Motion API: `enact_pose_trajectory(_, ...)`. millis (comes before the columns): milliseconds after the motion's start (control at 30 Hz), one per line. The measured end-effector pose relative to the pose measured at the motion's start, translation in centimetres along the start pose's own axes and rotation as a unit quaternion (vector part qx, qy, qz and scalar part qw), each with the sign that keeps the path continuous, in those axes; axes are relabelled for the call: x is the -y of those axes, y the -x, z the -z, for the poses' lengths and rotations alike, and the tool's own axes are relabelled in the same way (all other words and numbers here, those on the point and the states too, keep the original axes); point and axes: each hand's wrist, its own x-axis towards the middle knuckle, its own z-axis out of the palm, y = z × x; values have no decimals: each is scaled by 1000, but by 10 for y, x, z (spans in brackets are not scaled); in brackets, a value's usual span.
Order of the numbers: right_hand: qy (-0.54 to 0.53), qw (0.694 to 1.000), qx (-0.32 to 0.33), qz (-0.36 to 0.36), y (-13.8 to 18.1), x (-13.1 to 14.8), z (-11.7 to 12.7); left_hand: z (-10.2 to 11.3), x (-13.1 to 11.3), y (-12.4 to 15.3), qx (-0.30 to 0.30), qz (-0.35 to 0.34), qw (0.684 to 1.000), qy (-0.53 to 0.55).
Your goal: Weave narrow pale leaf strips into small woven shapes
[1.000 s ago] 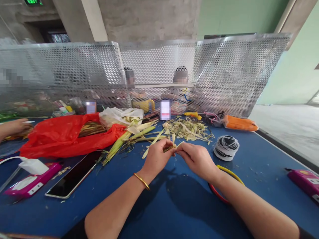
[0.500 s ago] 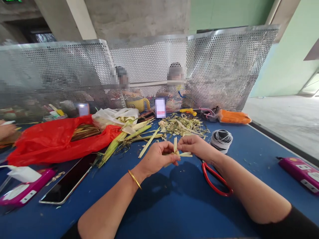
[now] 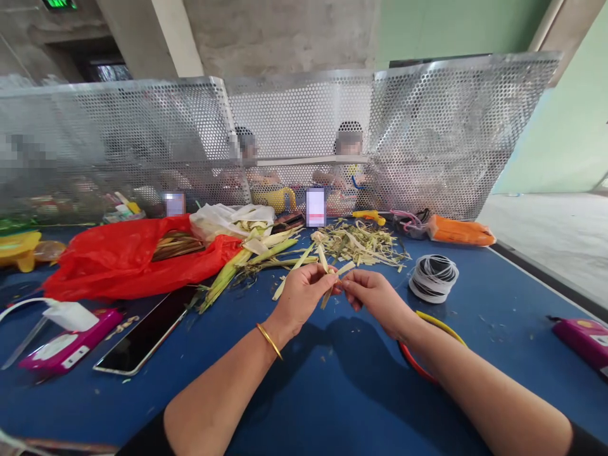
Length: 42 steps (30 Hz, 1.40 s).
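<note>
My left hand [image 3: 304,294], a gold bangle at its wrist, pinches a small piece of crossed, folded pale husk strips [image 3: 325,266] between thumb and fingers. Strip ends stick out above and below the grip. Close by on its right, my right hand [image 3: 377,301] is closed, thumb against forefinger, at the edge of the same piece; its fingertips partly hide what they grip. Under my right forearm lie the red handle [image 3: 418,366] of scissors and a yellow curved handle [image 3: 441,326], both partly covered. Beyond my hands spreads a heap of husk scraps [image 3: 363,244].
A spool of white line [image 3: 434,278] stands right of my hands. Long green husks [image 3: 228,278] and a red plastic bag [image 3: 109,266] lie left, behind a dark tablet [image 3: 147,335]. Purple power strips [image 3: 71,345] flank the table. A perforated metal screen [image 3: 299,114] stands behind.
The view has swung left. The upright strip now leans left as the piece has turned in my left hand. My right hand has dropped lower, and a yellow handle now shows by my forearm.
</note>
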Motion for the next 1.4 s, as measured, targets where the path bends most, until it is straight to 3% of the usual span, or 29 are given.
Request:
enact_pose_trajectory(100,154,975,-56,153,7,6,-1,1,2,-2,-32,4,999,13)
enact_pose_trajectory(200,178,936,-59,297,12,11,-1,2,4,-4,-36,0,999,17)
enact_pose_trajectory(300,121,950,0,287,14,10,-3,1,5,-4,-32,-5,999,-8)
enact_pose_trajectory(400,145,953,4,266,14,8,-6,-1,3,-1,-44,-7,998,-36)
enact_pose_trajectory(667,274,883,26,380,22,9,-13,-2,2,1,-37,-32,997,-62)
enact_pose_trajectory(733,275,888,42,366,21,10,-11,0,3,0,-17,-19,998,-57)
enact_pose_trajectory(900,170,947,29,271,14,17,2,3,2,-2,78,35,996,-34)
enact_pose_trajectory(1033,121,960,-14,252,6,23,14,3,1,0,106,49,992,-38)
enact_pose_trajectory(1200,55,985,-15,161,-2,22,20,1,2,4,191,51,978,-72)
enact_pose_trajectory(1400,41,996,-46,59,-13,0,19,-1,-3,6,199,15,979,-51)
